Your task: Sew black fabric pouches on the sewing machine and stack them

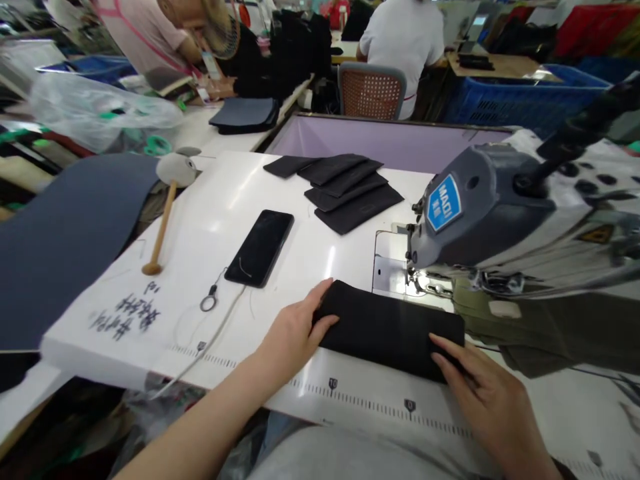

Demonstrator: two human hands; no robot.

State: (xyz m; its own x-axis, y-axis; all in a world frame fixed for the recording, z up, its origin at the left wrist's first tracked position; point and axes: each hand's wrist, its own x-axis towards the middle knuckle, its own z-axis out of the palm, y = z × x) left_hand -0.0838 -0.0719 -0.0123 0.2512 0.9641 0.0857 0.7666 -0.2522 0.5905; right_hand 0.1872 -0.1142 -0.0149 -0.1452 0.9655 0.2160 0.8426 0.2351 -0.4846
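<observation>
We have a flat black piece stretched between our two hands: our left hand pinches its left end between thumb and fingers, and our right hand pinches its right end. The sewing machine stands just beyond our right hand. Past our left hand, on the bench, we see a phone to its left and, farther off, overlapping black pieces.

White tabletop, ruler-marked along its front edge, bore a phone, a mallet, overlapping black pieces, a black panel
</observation>
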